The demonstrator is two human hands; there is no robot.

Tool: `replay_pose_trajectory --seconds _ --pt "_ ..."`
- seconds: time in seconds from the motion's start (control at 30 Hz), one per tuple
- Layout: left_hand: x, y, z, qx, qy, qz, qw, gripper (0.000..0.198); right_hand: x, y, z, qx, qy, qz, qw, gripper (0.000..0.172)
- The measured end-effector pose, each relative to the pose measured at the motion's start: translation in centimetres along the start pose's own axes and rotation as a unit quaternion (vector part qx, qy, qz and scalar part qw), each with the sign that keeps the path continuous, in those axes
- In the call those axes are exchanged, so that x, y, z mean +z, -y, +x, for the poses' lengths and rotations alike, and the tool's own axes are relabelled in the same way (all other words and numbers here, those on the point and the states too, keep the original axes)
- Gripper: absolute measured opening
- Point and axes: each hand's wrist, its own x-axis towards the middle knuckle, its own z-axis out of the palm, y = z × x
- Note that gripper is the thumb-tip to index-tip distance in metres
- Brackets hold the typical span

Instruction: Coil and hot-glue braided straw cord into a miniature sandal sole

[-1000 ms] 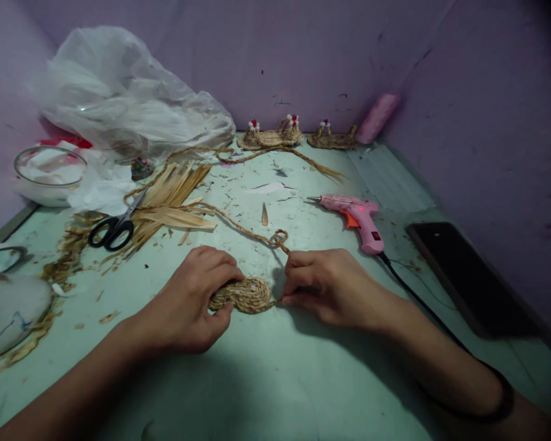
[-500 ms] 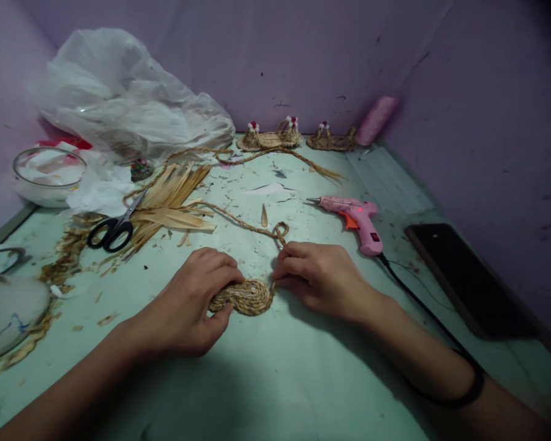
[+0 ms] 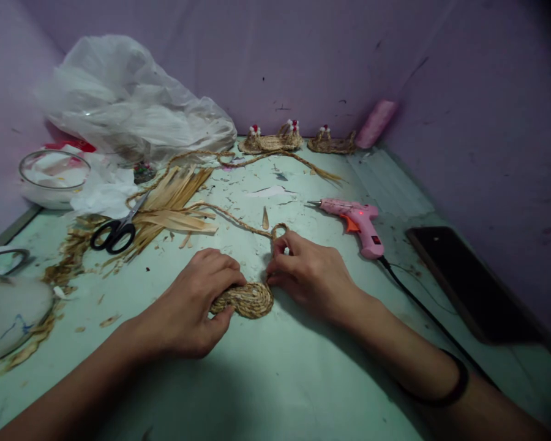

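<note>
A small flat oval coil of braided straw rope [image 3: 247, 299] lies on the pale green table [image 3: 275, 380]. My left hand [image 3: 190, 306] presses down on its left end, fingers curled over it. My right hand [image 3: 310, 272] pinches the loose braided rope [image 3: 239, 222] where it meets the coil's right edge. That rope runs back and left toward a bundle of straw strips [image 3: 174, 202].
Black-handled scissors [image 3: 114, 231] rest on the straw. A pink glue gun [image 3: 356, 222] with a black cord lies to the right, beside a dark phone [image 3: 468, 282]. Finished straw sandals [image 3: 270, 139] stand at the back wall. A plastic bag [image 3: 123, 104] and glass bowl [image 3: 55, 174] sit far left.
My right hand has slid left along the rope and up against the coil, drawing the rope's loop closer. My left hand has stayed on the coil.
</note>
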Motion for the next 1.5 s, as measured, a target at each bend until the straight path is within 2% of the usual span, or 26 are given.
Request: replay_pose_trajectory --seconds 0.13,0.37,0.57,0.7,0.83,0.97,1.3,1.5 --pt "-0.1 0.0 0.0 0.009 -0.006 0.004 1.0 0.031 -0.1 0.2 0.0 0.027 0.007 -0.018 0.999 0.007" --pt "-0.3 -0.1 0.3 0.043 0.005 0.008 0.999 0.031 -0.1 0.7 -0.4 -0.042 0.027 -0.028 0.998 0.022" --pt "-0.3 -0.3 0.4 0.047 0.005 0.028 0.999 0.032 -0.6 1.0 -0.7 -0.06 0.075 -0.033 0.995 0.025" --pt "-0.4 -0.3 0.5 0.047 0.007 0.026 0.999 0.033 -0.2 0.4 -0.8 -0.038 0.062 0.029 0.997 0.018" --pt "-0.5 -0.4 0.4 0.047 0.018 0.018 0.999 0.032 0.4 0.1 -0.7 0.024 0.046 0.091 0.994 0.008" --pt "-0.6 -0.5 0.5 0.048 0.02 0.011 0.999 0.03 0.6 0.1 -0.5 0.058 0.05 0.1 0.992 0.005" --pt "-0.6 -0.5 0.7 0.029 0.033 -0.005 0.999 0.033 1.0 0.1 -0.5 0.066 0.036 0.093 0.993 0.004" --pt "-0.6 -0.6 0.9 0.039 0.033 0.015 0.999 0.032 0.6 0.0 -0.9 0.045 0.05 0.143 0.987 0.009"
